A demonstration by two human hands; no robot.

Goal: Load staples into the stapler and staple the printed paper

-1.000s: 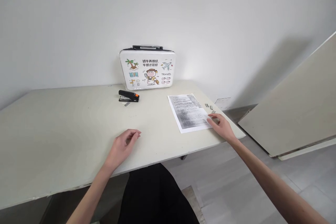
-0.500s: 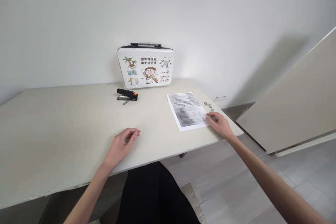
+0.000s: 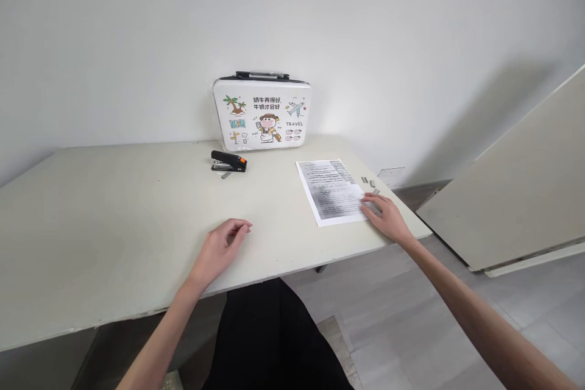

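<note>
My right hand [image 3: 387, 218] rests at the right edge of a printed sheet of paper [image 3: 329, 192], its thumb and fingers apart, with the fingertips touching the sheet. The paper lies flat. My left hand [image 3: 223, 245] lies on the table near the front edge, fingers curled in to the thumb and nothing visible in them. Beyond it stands a black stapler [image 3: 229, 162] with an orange patch, and a short strip of staples [image 3: 226, 175] lies against its front. Several more staple strips [image 3: 372, 183] lie right of the paper, just past my right fingertips.
A white case [image 3: 264, 114] with cartoon prints and a black handle leans on the wall at the table's back. The pale table [image 3: 114, 219] ends at the right, near a slanted white panel [image 3: 516, 195]. Grey floor shows below.
The whole view has shifted slightly, so everything appears a little further right. Both hands keep nearly the same pose and place on the table.
</note>
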